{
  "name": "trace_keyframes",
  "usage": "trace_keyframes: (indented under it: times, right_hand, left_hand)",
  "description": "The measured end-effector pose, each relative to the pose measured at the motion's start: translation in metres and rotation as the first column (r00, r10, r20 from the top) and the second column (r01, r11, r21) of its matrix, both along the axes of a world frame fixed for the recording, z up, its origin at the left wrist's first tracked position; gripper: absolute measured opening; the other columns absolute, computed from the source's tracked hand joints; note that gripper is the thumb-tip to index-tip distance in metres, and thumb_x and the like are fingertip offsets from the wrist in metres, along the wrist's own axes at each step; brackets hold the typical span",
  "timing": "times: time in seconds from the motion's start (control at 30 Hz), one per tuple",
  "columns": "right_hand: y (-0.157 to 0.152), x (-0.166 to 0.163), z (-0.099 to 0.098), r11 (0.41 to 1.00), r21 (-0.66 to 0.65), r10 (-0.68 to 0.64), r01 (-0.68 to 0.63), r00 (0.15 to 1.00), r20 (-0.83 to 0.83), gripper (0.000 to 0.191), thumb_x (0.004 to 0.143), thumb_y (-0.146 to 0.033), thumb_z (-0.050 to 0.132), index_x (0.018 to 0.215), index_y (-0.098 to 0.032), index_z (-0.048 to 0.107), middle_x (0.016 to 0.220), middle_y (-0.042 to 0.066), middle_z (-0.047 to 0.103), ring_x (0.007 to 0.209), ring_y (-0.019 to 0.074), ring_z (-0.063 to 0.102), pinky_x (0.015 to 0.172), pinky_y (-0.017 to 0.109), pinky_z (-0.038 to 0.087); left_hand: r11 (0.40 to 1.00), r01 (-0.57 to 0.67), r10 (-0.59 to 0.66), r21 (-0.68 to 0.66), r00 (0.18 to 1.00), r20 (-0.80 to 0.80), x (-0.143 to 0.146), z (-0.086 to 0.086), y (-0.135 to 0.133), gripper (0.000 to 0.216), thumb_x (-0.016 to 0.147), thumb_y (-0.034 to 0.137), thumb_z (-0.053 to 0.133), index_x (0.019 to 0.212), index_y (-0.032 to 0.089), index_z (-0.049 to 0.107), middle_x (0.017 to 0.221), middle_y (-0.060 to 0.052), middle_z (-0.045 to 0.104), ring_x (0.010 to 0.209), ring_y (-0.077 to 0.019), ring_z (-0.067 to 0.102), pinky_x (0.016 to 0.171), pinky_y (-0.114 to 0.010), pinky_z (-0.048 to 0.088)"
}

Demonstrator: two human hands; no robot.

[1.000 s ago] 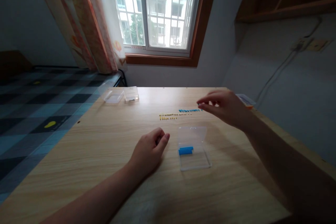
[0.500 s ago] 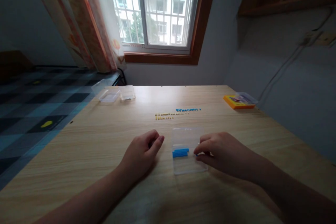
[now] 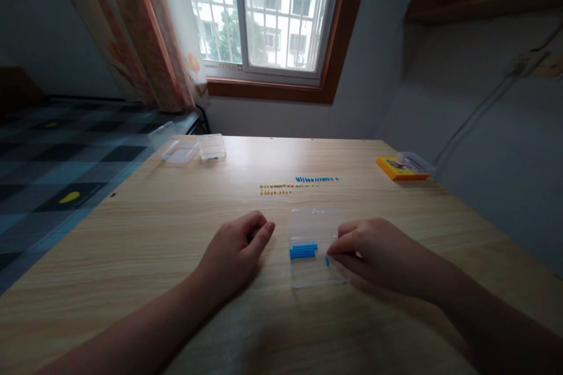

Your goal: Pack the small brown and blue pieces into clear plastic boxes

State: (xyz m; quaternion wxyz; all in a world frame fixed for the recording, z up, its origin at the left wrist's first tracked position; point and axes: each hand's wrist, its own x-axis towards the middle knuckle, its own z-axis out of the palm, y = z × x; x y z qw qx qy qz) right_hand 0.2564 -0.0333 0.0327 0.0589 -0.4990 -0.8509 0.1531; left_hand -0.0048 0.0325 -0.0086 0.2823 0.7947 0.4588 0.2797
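Observation:
A shallow clear plastic box (image 3: 314, 275) lies in front of me, with several blue sticks (image 3: 303, 251) side by side at its left. My right hand (image 3: 363, 249) reaches over the box's right side, thumb and forefinger pinched together. At their tips shows a short blue piece (image 3: 327, 261), upright and apart from the longer sticks. Left of the box, my left hand (image 3: 240, 243) rests on the table with curled fingers and the thumb pressed against the forefinger. Whatever it may hold is hidden.
Beyond the box, small blue pieces (image 3: 316, 179) and small yellow pieces (image 3: 275, 191) lie in rows on the wooden table (image 3: 176, 234). Clear containers (image 3: 212, 147) stand at the back left. An orange-yellow box (image 3: 401, 169) with a clear lid sits at the back right.
My right fingertips have closed together and shifted slightly, and more of the short blue piece shows below them. The left hand keeps its place. The whole view has tilted a little.

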Motion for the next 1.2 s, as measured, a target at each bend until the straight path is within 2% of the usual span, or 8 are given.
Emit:
trace_keyframes:
  times: [0.13, 0.33, 0.6, 1.0, 1.2]
  right_hand:
    - [-0.002, -0.001, -0.001, 0.999, -0.024, 0.034, -0.034, 0.999, -0.003, 0.022, 0.088, -0.016, 0.056, 0.075, -0.021, 0.073, 0.075, -0.001, 0.067, 0.064, 0.0104, 0.057, 0.06, 0.025, 0.033]
    - [-0.002, -0.004, -0.005, 1.0, -0.006, 0.027, -0.027, 1.0, 0.007, 0.023, 0.089, -0.017, 0.055, 0.072, -0.021, 0.071, 0.072, -0.002, 0.063, 0.062, 0.0089, 0.053, 0.059, 0.024, 0.03]
    - [0.003, -0.006, -0.015, 1.0, 0.012, 0.006, -0.006, 1.0, -0.015, 0.022, 0.091, -0.019, 0.055, 0.084, -0.024, 0.075, 0.074, -0.002, 0.063, 0.063, 0.009, 0.053, 0.057, 0.024, 0.028]
    - [0.008, -0.011, -0.022, 0.999, 0.023, -0.037, 0.039, 0.996, -0.079, 0.024, 0.096, -0.026, 0.053, 0.095, -0.028, 0.078, 0.077, 0.0, 0.065, 0.067, 0.0114, 0.058, 0.062, 0.024, 0.034]
    - [0.01, -0.01, -0.022, 0.997, 0.036, -0.068, 0.072, 0.991, -0.113, 0.025, 0.095, -0.026, 0.053, 0.09, -0.024, 0.078, 0.078, 0.002, 0.066, 0.066, 0.0112, 0.058, 0.061, 0.024, 0.035]
  left_hand:
    - [1.0, 0.012, -0.012, 0.019, 1.0, -0.017, 0.0, 0.001, -0.001, 0.037, 0.091, 0.047, 0.043, 0.065, 0.021, 0.05, 0.056, 0.004, 0.05, 0.055, -0.0152, 0.048, 0.055, -0.028, 0.032]
    - [0.998, 0.066, -0.065, -0.002, 0.985, -0.16, 0.003, 0.003, -0.006, 0.03, 0.089, 0.043, 0.05, 0.072, 0.021, 0.06, 0.06, 0.002, 0.059, 0.056, -0.0153, 0.052, 0.054, -0.028, 0.03]
    - [0.994, 0.105, -0.099, 0.011, 0.965, -0.243, 0.006, 0.002, -0.013, 0.028, 0.085, 0.045, 0.059, 0.099, 0.023, 0.069, 0.063, 0.003, 0.064, 0.06, -0.017, 0.057, 0.056, -0.027, 0.032]
    - [0.995, 0.091, -0.076, 0.044, 0.961, -0.265, 0.008, -0.001, -0.014, 0.025, 0.082, 0.042, 0.062, 0.096, 0.025, 0.073, 0.062, 0.002, 0.065, 0.063, -0.0195, 0.06, 0.057, -0.029, 0.034]
    - [0.995, 0.097, -0.082, 0.04, 0.957, -0.278, 0.008, -0.001, -0.014, 0.027, 0.084, 0.044, 0.06, 0.099, 0.025, 0.072, 0.064, 0.001, 0.066, 0.063, -0.0197, 0.06, 0.058, -0.029, 0.034]
